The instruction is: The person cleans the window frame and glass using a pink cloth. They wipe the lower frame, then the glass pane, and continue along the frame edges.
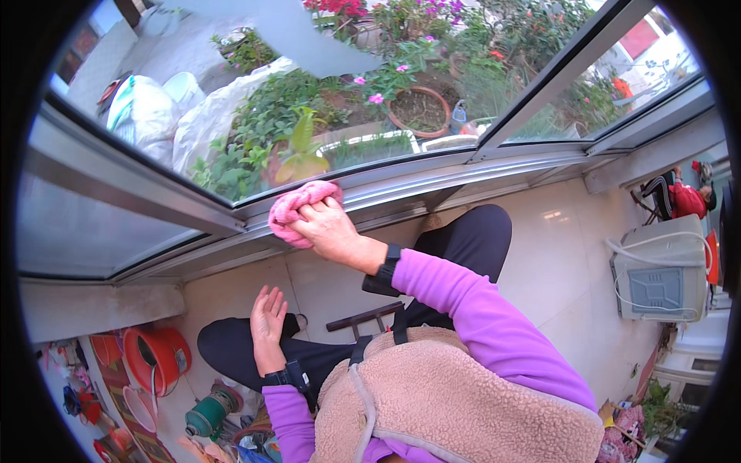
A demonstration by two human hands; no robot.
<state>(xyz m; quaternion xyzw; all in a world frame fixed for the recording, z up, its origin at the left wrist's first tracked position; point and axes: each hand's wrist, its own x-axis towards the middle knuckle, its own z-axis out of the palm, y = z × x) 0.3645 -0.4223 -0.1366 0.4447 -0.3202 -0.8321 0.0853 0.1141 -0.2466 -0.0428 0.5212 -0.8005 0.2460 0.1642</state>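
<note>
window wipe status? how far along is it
Done: hard to judge; no clear contrast between wiped and unwiped frame shows. In hand: the right hand presses a bunched pink cloth on the lower metal window track, about mid-span. The left hand hangs open and empty, lower down. Left: probably the track stretches either side of the cloth, and maybe the glass; no wipe marks show on it.

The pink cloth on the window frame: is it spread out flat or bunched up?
Bunched up. The pink cloth sits as a rumpled wad under the right hand, pressed on the window frame.
</note>
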